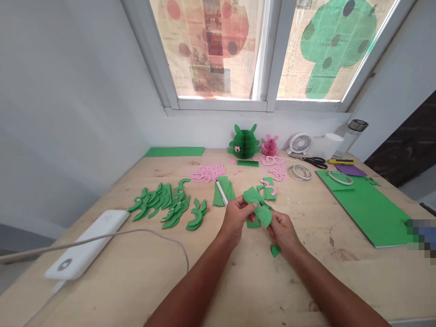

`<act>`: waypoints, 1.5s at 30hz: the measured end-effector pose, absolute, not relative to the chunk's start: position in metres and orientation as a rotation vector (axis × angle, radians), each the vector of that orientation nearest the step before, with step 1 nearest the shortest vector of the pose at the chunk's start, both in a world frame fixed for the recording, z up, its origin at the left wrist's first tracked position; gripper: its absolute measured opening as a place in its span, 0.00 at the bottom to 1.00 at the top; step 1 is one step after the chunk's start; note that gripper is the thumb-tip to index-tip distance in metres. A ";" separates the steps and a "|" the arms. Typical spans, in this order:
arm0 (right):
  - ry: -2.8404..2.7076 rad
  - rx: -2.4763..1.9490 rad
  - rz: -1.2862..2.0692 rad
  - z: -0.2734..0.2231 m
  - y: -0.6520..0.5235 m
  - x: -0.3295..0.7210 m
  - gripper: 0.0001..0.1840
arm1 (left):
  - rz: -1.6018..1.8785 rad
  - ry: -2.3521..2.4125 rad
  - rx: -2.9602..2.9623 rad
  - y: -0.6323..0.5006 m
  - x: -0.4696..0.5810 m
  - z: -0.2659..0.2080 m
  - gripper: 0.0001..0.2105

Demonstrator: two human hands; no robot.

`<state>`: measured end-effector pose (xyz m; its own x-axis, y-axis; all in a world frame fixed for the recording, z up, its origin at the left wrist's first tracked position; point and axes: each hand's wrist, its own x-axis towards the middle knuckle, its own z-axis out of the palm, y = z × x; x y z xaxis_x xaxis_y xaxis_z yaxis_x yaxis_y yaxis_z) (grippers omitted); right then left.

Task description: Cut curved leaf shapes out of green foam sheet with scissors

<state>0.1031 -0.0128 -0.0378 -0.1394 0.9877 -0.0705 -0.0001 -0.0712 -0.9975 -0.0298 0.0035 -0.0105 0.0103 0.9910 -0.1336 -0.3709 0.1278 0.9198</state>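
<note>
My left hand [237, 216] pinches a green paper cutout [254, 195] with curved outlines, above the middle of the table. Closed at the cutout's right edge is my right hand [282, 228]; its fingertips are partly hidden behind the paper. A rounded lobe of the cutout faces me between the two hands. Under them lies another green piece, mostly covered, and a small green scrap [275, 250] sits by my right wrist. Just beyond my left hand, a white pen [222, 192] rests on stacked green paper [218, 196].
Curved green cutouts [170, 204] and pink cutouts [209, 172] lie to the left. A white power bank [86, 245] with a cable is at front left. Along the back stand paper figures [244, 143] and a fan [300, 143]; scissors [316, 162], tape rolls [302, 172] and green sheets [368, 213] are right.
</note>
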 end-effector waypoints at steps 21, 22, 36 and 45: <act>-1.214 -1.148 1.388 -0.038 -0.014 0.099 0.23 | 1.265 0.983 0.823 -0.001 -0.024 -0.010 0.08; -1.217 -1.145 1.395 -0.038 -0.013 0.099 0.23 | 1.264 0.986 0.823 -0.001 -0.024 -0.010 0.08; -1.265 -1.162 1.371 -0.034 -0.014 0.098 0.26 | 1.245 1.021 0.851 0.002 -0.028 -0.013 0.08; -1.287 -1.161 1.386 -0.036 -0.014 0.100 0.25 | 1.233 1.018 0.863 0.002 -0.030 -0.013 0.08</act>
